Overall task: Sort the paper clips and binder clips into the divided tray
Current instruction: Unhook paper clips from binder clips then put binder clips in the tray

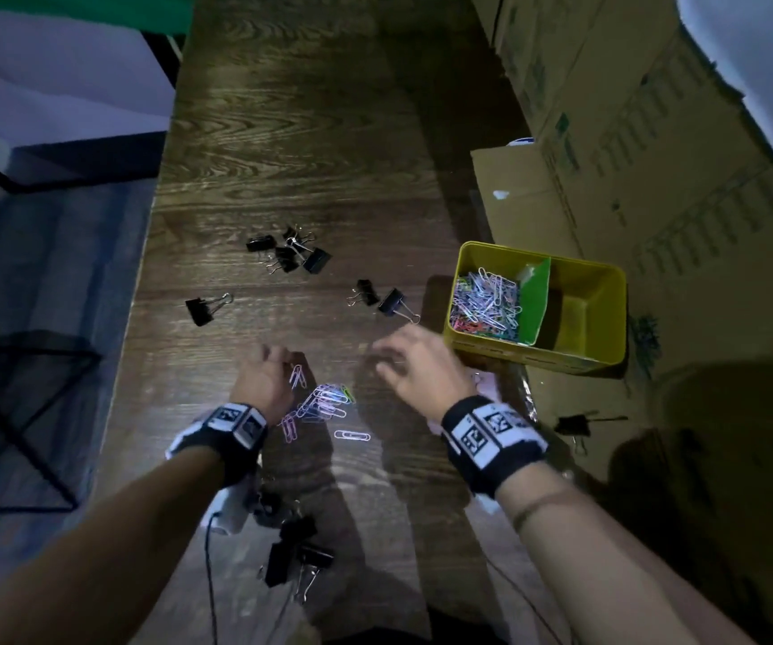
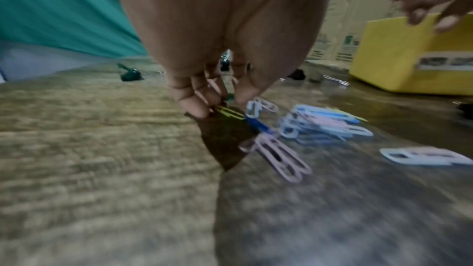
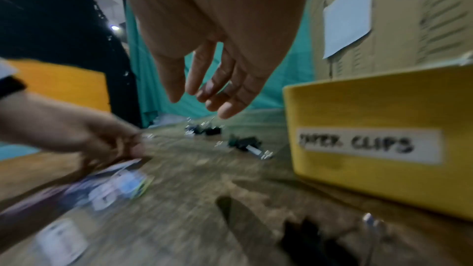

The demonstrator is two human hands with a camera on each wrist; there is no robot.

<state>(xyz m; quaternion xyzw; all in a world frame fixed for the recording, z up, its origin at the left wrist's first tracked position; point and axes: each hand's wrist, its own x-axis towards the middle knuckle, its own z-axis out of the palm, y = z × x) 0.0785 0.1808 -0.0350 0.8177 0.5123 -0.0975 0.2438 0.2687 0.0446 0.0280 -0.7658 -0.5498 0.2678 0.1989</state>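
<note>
Paper clips [image 1: 324, 400] lie in a loose coloured heap at lower centre of the head view, on the wooden table [image 1: 282, 132], between my two hands.

At far left of the clutter, a single binder clip [image 1: 203, 308] lies alone on the wood. Right of it and higher in the frame sits a cluster of black binder clips [image 1: 289, 251]; two more [image 1: 377, 297] lie further right, near the tray. Another dark bunch [image 1: 298, 553] sits low in the frame, between my forearms.

My left hand [image 1: 263, 379] is at the left edge of the heap. Its fingers [image 2: 194, 96] are curled down toward the table, and the left wrist view shows pink wire between them and the thumb, so I record it as pinching a few paper clips. A lone pale clip [image 1: 352, 435] lies apart, just below the heap.

My right hand [image 1: 415, 365] hovers above the table to the right of the heap, fingers [image 3: 230, 88] loosely extended and holding nothing.

At right of frame stands the yellow divided tray [image 1: 608, 318], with a green divider [image 1: 538, 300] across it. Its left compartment holds a mass of sorted paper clips [image 1: 484, 302]; the right compartment shows only its yellow floor. The right wrist view shows a label [image 3: 368, 146] on the tray's near wall, its last word reading "CLIPS". Cardboard boxes [image 1: 631, 132] stand behind the tray.
</note>
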